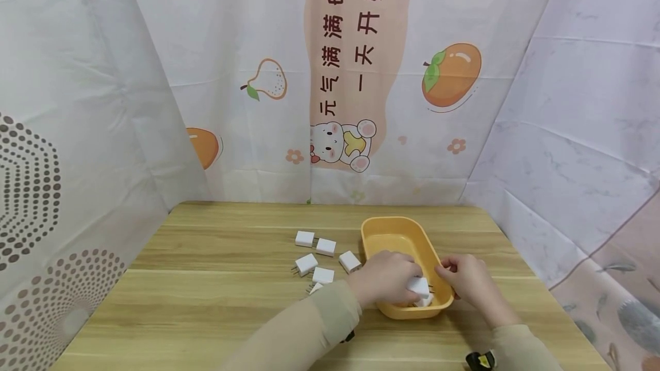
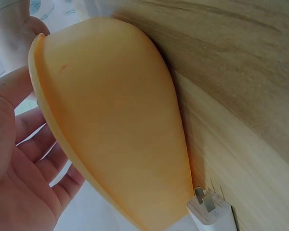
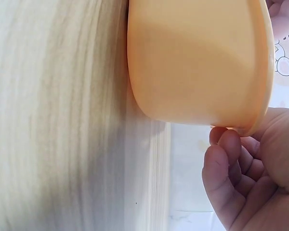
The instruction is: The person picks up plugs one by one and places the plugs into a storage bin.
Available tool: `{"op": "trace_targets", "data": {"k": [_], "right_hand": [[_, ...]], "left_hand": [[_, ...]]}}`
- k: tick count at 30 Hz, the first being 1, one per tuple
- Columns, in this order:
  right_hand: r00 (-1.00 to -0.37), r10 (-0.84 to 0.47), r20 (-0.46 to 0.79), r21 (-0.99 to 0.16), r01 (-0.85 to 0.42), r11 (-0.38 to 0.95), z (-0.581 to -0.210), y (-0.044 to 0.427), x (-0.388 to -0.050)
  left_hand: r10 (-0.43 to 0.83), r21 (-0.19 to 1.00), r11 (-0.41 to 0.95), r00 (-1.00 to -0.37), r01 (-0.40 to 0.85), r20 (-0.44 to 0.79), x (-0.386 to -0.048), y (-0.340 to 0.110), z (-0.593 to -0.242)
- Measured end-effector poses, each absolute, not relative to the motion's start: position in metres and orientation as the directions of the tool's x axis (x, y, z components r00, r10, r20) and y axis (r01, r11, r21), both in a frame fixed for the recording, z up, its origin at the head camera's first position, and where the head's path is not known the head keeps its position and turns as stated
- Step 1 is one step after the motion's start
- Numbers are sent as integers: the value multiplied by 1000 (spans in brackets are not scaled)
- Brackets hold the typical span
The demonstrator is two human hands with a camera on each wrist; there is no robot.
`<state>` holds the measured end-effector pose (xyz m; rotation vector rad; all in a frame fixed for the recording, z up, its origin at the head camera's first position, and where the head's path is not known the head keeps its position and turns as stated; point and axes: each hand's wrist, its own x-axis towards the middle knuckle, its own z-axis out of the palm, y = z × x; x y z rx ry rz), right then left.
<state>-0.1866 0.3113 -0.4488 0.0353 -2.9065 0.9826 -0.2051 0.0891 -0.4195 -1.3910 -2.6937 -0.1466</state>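
Observation:
A yellow-orange plastic tray [image 1: 397,226] stands on the wooden table. My left hand [image 1: 389,276] reaches over its left rim and holds a white charger plug [image 1: 418,287] between thumb and fingers, prongs to the right. Beneath that plug, another white charger plug [image 1: 425,301] lies partly hidden inside the tray. In the left wrist view, the tray's wall hides what the left fingers [image 2: 38,139] hold. On the tray's right side, my right hand [image 1: 469,282] pinches the rim, its curled fingers [image 3: 216,168] against the outer wall.
Left of the tray, several white charger plugs lie loose on the table, among them one close to the tray wall [image 1: 350,262] and one farther back [image 1: 305,239]. Printed curtains [image 1: 258,142] hang behind and at both sides of the table [image 1: 206,279].

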Motion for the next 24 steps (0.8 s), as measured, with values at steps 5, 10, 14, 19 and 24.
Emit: {"op": "trace_targets", "data": {"k": [5,10,14,19,24], "right_hand": [[-997,0,78,-605,-47,795,-449,312,-187],[-997,-3,82,-604,-52,796,-449,312,-186],[-996,-1,91,-606,-56,794,-450,311,-186],[-996,-2,86,-607,-54,793,-450,311,-185],[-997,1,83,-614,-50,787,-450,311,-186]], "left_hand": [[797,37,594,-594,804,112,-204,92,-421],[787,4,613,-611,790,84,-202,97,-423],[786,-43,618,-615,785,72,-201,102,-425],[786,-35,618,-615,786,62,-202,104,-427],[784,-50,620,-617,783,62,-202,103,-426]]}}
